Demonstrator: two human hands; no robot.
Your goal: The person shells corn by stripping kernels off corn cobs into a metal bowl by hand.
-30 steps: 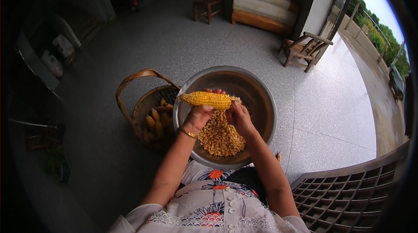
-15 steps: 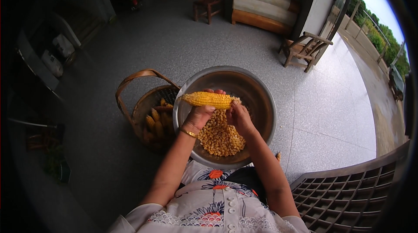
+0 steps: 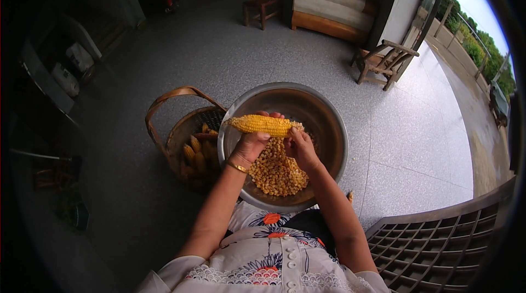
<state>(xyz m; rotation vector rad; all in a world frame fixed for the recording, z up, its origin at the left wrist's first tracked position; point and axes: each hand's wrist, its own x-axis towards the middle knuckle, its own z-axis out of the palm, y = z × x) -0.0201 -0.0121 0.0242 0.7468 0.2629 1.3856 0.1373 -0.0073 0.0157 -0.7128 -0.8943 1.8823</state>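
Observation:
A yellow corn cob (image 3: pixel 262 124) lies crosswise over a wide metal basin (image 3: pixel 342 156). My left hand (image 3: pixel 253 146) is wrapped round the cob from below, with fingertips showing at its far side. At the cob's right end, where the tip looks bare and pale, my right hand (image 3: pixel 300 148) pinches with thumb and fingers. Most of the cob is still covered in rows of kernels. Loose corn kernels (image 3: pixel 278 175) are heaped in the basin below both hands. The undersides of my right fingers are partly hidden.
Left of the basin stands a handled wicker basket (image 3: pixel 159 137) with several corn cobs (image 3: pixel 196 150) inside. A small cob piece (image 3: pixel 350 196) lies on the floor at right. Metal latticework (image 3: pixel 438 243) is at lower right. A wooden chair (image 3: pixel 386 64) stands by the doorway.
My right hand has shifted very slightly at the cob's right end. The left hand and the cob stay in place.

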